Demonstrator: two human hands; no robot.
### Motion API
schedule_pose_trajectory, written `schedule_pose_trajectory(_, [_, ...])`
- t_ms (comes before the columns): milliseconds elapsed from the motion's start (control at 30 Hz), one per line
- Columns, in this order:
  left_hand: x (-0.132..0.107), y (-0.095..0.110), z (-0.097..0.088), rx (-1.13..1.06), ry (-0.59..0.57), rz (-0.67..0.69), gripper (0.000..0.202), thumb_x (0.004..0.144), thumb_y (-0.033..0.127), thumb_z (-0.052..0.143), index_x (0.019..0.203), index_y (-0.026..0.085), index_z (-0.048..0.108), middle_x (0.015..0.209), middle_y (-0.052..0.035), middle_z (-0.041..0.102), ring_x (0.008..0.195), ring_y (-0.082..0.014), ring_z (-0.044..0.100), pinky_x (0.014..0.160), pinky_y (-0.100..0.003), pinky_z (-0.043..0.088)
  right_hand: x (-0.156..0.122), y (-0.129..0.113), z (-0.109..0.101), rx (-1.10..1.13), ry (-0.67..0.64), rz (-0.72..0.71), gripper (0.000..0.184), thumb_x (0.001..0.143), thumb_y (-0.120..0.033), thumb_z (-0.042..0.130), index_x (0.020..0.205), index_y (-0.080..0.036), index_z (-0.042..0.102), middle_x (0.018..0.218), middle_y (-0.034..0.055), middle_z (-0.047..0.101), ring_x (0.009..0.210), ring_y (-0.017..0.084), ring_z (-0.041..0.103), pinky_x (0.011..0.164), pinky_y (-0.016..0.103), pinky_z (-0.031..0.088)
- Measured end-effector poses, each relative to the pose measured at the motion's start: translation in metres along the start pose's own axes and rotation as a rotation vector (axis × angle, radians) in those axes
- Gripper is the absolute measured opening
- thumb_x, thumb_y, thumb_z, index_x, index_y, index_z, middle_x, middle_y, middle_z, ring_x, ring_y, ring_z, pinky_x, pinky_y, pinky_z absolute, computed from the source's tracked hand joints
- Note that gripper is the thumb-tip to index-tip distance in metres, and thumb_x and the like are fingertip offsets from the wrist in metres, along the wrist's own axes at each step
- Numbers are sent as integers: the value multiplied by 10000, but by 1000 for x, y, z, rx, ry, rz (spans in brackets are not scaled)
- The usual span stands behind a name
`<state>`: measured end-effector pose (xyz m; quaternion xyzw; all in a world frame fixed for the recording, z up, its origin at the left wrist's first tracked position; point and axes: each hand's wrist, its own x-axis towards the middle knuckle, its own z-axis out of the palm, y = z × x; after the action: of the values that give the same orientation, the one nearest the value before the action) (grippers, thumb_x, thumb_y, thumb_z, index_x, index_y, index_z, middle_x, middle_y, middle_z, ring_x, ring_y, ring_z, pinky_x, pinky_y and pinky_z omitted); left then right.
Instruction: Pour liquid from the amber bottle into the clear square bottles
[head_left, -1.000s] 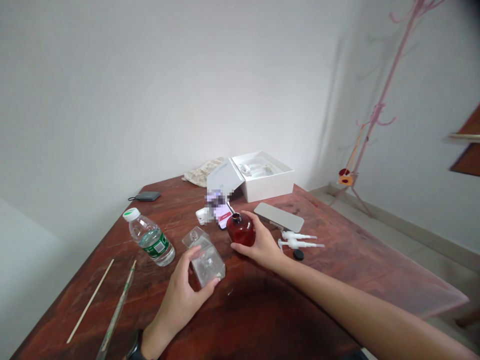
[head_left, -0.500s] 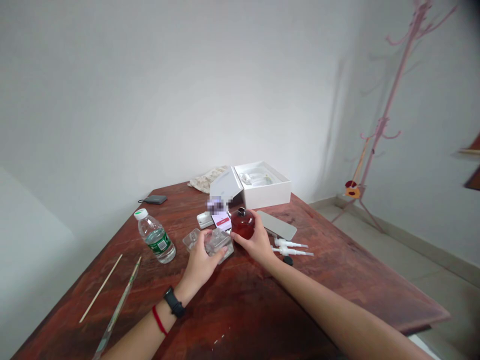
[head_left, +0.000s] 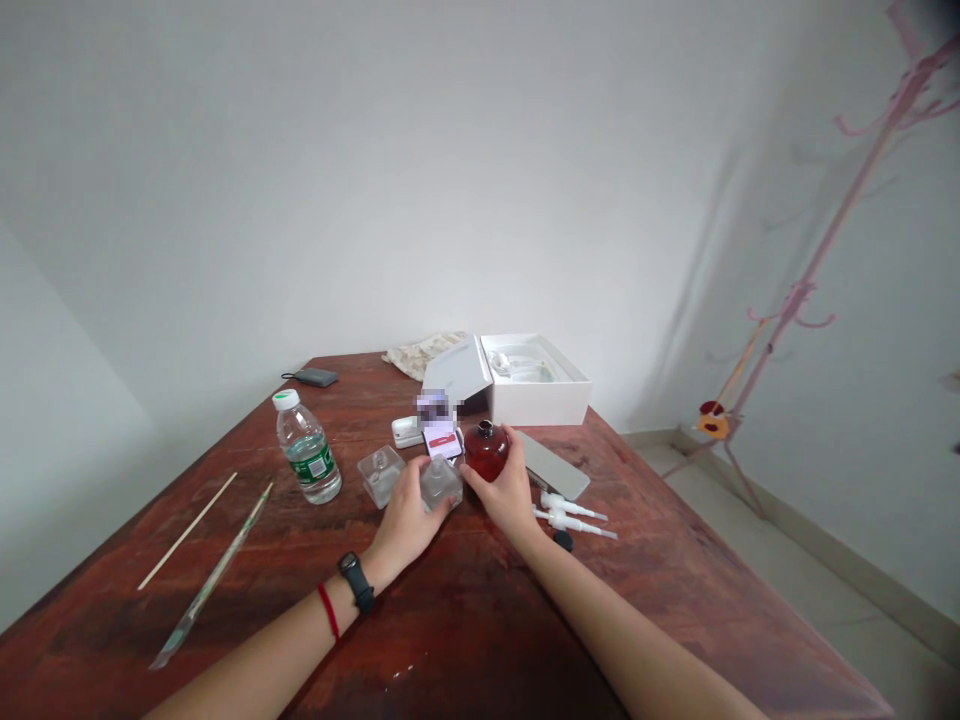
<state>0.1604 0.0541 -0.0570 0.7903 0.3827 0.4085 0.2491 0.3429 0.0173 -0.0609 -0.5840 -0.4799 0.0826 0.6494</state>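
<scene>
Left hand (head_left: 405, 525): glass bottle (head_left: 442, 485); right hand (head_left: 508, 495): red bottle (head_left: 486, 450).

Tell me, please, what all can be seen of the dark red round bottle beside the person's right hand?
The dark red round bottle has a glossy, glass-like body, rounded shoulders and a short, dark neck; whether its mouth is open is too small to tell. It stands upright on the reddish-brown wooden table, in front of the open white box. The person's right hand cups its right side, with the fingers resting against it.
</scene>
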Motion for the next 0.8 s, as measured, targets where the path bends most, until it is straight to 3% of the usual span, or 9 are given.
schedule_pose_trajectory(300, [-18, 4, -19, -3, -87, 6, 608, 950, 364, 709, 1475, 206, 446, 1534, -204, 590, 1453, -370, 574, 1234, -583, 443, -3, 6, -1, -33, -12, 0, 968, 788, -443, 809, 1588, -185, 329, 1499, 204, 576, 1392, 381, 597, 1216, 574, 441])
schedule_pose_trajectory(500, [-54, 10, -64, -18, -122, -22, 572, 1032, 373, 585, 1562, 215, 437, 1669, -189, 491, 1570, -355, 451, 1305, -589, 346, 2, 3, -7, -102, -20, -33, 1049, 784, -518, 809, 1621, -161, 287, 1543, 230, 529, 1442, 405, 549, 1243, 596, 399])
schedule_pose_trajectory(600, [-71, 12, -92, 38, -199, -9, 640, 1058, 396, 576, 1650, 267, 371, 1688, -149, 487, 1562, -346, 470, 1292, -598, 361, 8, -14, -20, -136, 8, -91, 1102, 810, -562, 800, 1658, -153, 226, 1636, 256, 423, 1547, 431, 415, 1285, 641, 305])
schedule_pose_trajectory(700, [-86, 17, -114, 109, -268, 94, 842, 991, 386, 710, 1716, 338, 285, 1719, -124, 442, 1544, -370, 493, 1264, -597, 403, 7, -38, -33, -150, 55, -214, 929, 940, -514, 676, 1678, -219, 197, 1738, 207, 279, 1633, 397, 268, 1315, 660, 217])
schedule_pose_trajectory(800, [-96, 27, -126, 136, -298, 223, 1016, 867, 292, 859, 1703, 427, 298, 1701, -76, 471, 1510, -390, 533, 1237, -578, 452, -8, -55, -39, -119, 23, -601, 769, 986, -402, 639, 1661, -306, 284, 1680, 173, 385, 1580, 400, 362, 1262, 697, 313])
